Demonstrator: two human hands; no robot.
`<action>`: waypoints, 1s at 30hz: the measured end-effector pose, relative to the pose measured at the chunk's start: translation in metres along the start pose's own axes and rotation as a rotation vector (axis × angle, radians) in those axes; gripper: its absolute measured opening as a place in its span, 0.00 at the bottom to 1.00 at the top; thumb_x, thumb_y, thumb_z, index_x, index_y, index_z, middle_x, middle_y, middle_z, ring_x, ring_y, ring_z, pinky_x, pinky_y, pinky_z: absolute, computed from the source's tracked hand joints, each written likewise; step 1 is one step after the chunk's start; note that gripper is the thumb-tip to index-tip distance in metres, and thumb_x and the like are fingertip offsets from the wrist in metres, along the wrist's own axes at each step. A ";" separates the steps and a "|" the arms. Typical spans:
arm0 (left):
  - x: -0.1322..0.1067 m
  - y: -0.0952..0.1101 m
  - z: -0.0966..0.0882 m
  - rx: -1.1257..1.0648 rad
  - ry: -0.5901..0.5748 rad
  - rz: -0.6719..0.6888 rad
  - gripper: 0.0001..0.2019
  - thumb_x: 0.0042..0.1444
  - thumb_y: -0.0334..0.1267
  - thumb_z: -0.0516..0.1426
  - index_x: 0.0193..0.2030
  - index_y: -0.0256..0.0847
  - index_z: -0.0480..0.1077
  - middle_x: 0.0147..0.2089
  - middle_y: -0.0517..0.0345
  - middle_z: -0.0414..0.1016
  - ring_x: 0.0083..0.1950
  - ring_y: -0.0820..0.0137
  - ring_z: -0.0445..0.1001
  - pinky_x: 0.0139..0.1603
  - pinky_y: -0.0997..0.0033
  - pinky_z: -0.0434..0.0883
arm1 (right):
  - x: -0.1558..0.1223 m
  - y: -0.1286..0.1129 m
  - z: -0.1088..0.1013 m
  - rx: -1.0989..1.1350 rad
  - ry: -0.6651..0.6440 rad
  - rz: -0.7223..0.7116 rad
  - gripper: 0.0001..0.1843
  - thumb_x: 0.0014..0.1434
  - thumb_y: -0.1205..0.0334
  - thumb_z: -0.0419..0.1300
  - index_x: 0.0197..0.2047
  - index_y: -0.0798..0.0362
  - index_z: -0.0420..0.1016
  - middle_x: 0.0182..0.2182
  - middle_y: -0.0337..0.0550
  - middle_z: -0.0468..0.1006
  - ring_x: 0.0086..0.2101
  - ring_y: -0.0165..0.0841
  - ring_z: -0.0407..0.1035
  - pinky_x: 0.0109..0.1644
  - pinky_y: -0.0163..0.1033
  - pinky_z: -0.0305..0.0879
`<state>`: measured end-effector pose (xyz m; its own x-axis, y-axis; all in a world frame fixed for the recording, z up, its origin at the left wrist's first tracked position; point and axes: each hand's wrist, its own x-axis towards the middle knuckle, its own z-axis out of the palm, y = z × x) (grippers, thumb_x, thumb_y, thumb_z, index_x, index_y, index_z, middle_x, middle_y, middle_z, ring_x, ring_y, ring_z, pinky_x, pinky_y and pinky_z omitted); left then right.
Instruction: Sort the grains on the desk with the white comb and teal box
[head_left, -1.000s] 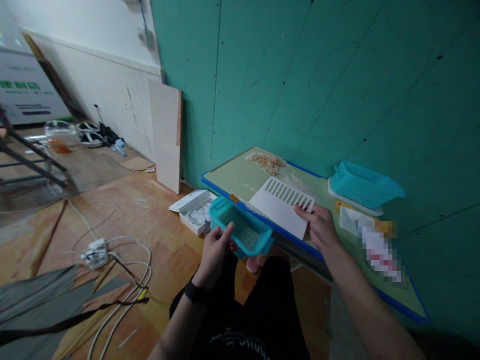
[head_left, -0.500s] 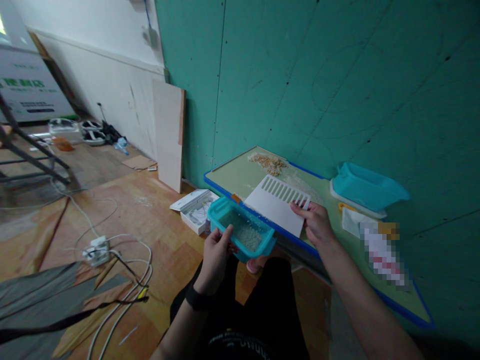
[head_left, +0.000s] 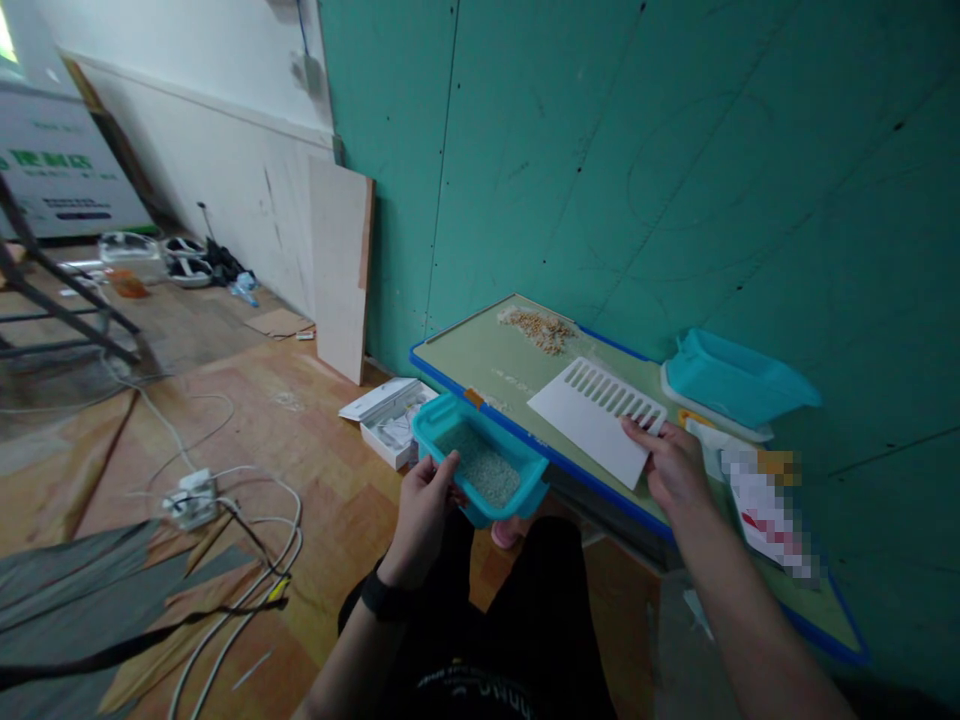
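A white slotted board (head_left: 589, 420) is over the tabletop (head_left: 472, 362), near its blue front edge, pinched at the right end between the thumb and fingers of the right hand (head_left: 671, 462). The left hand (head_left: 424, 508) grips the rim of a teal tub (head_left: 426, 428) of pale grains (head_left: 491, 477), just below that edge. Beyond the board lies a heap of tan kernels (head_left: 541, 331); farther right, another teal container (head_left: 739, 376) stands near the green wall (head_left: 525, 170).

Turquoise tub (head_left: 531, 482): holds pale grains (head_left: 491, 475), open-topped, just beside the table (head_left: 480, 350). White scraper (head_left: 589, 425): slants over the table, slotted along its far side.
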<state>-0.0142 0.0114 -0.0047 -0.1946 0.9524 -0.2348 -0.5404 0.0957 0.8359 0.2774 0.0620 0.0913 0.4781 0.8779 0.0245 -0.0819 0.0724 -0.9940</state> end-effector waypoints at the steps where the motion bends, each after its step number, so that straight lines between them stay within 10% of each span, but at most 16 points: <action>1: 0.000 0.000 0.001 -0.002 0.006 -0.001 0.28 0.40 0.60 0.73 0.25 0.42 0.64 0.15 0.66 0.68 0.16 0.75 0.68 0.19 0.77 0.66 | -0.003 0.001 -0.005 -0.005 0.003 -0.001 0.24 0.27 0.57 0.82 0.30 0.54 0.82 0.28 0.42 0.84 0.29 0.37 0.76 0.35 0.41 0.74; 11: -0.004 -0.001 0.009 -0.016 0.025 -0.020 0.29 0.38 0.60 0.73 0.26 0.42 0.64 0.16 0.68 0.67 0.17 0.75 0.67 0.20 0.77 0.67 | -0.042 0.006 -0.006 -0.029 -0.067 0.024 0.24 0.32 0.52 0.82 0.31 0.54 0.83 0.30 0.43 0.84 0.31 0.39 0.77 0.39 0.44 0.75; 30: 0.010 0.023 0.001 -0.001 -0.040 -0.004 0.25 0.38 0.56 0.74 0.25 0.41 0.67 0.16 0.65 0.69 0.16 0.76 0.67 0.18 0.78 0.66 | -0.002 0.013 0.059 -0.054 -0.176 0.075 0.24 0.28 0.53 0.81 0.28 0.54 0.80 0.23 0.42 0.81 0.27 0.40 0.76 0.32 0.42 0.72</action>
<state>-0.0275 0.0239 0.0126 -0.1598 0.9628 -0.2178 -0.5419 0.0988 0.8346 0.2243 0.0892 0.0842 0.3118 0.9494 -0.0362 -0.0624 -0.0176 -0.9979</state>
